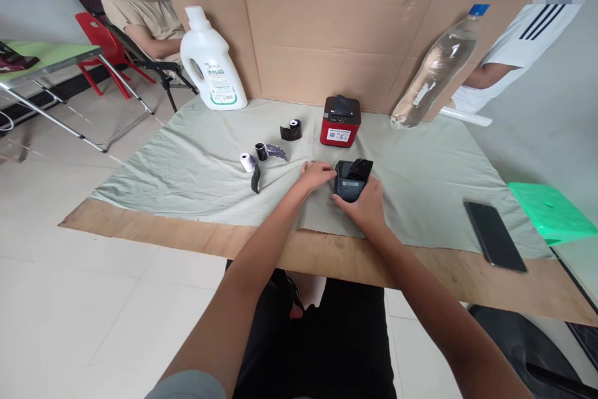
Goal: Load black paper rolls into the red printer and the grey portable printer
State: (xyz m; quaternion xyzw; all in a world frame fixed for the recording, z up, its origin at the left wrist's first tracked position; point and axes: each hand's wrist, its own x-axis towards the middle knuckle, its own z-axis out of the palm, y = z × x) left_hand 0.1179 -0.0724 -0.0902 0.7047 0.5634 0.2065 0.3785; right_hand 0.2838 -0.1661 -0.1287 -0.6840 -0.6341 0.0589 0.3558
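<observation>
A small, blackish box-shaped device with rounded corners (348,192) sits toward three o'clock from the view's centre, a narrow pale label (351,183) across it. A glossy black strip (361,168) juts from its top toward two o'clock.

The left hand (321,175) touches a small black device (351,190) at nine o'clock, the right hand (369,203) grips it at five, a red-and-black box (340,122) stands at twelve, a black roll (292,132) at ten, a phone (495,236) near four.
</observation>
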